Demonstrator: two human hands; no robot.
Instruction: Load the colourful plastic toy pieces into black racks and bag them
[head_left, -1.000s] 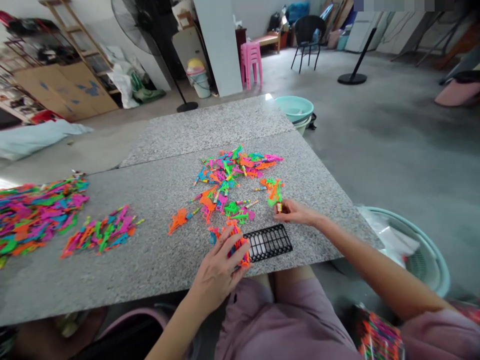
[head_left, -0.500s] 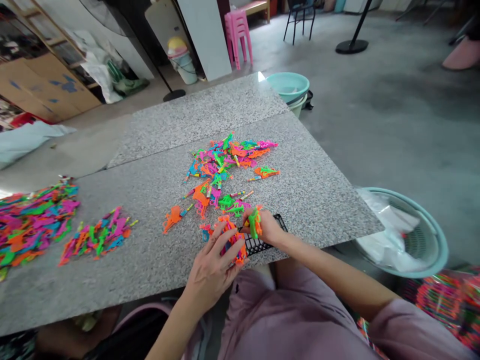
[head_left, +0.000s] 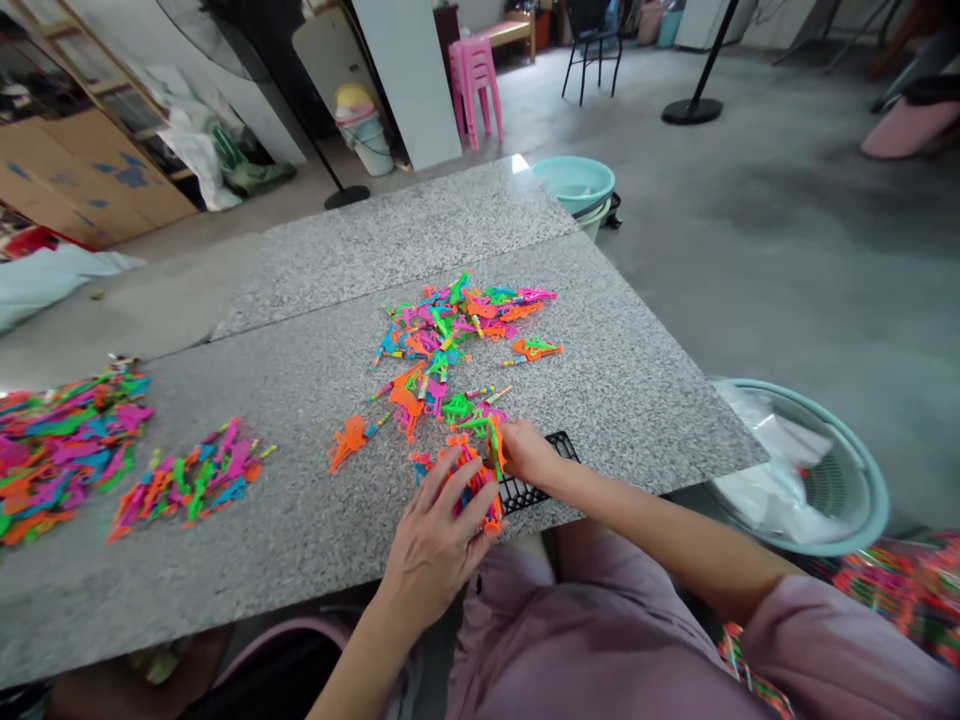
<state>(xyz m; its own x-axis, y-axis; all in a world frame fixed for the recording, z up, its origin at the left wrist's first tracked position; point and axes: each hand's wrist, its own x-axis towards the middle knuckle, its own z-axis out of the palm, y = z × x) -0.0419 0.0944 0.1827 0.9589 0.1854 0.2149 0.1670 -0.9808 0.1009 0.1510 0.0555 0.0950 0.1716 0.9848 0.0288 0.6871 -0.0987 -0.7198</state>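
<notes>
A green and orange toy point(head_left: 496, 445) is pinched in the fingertips of the right hand point(head_left: 529, 452), just below and right of the frame's centre. A second ago it was held farther right, beyond the rack point(head_left: 523, 494); half a second ago it was held over the rack. Now it has been brought leftward to the upper right edge of the bundle point(head_left: 492, 512); whether the two touch cannot be told.

The bundle is gripped, as before, by the left hand point(head_left: 435, 530) at lower centre, with the fingers spread and bent over it. Its place on the table point(head_left: 637, 400) has hardly been changed. The rack, seen almost whole a second ago, is now partly covered by the right hand and wrist.

By the right hand's shift, a loose toy point(head_left: 535, 349) has been left in plain view right of the heap point(head_left: 465, 320) at the centre. No change is seen in the heap, nor in the small pile point(head_left: 193, 476) and the large pile point(head_left: 67, 450) at the left. The stools point(head_left: 476, 82) at the top are seen higher in the frame than a second ago.
</notes>
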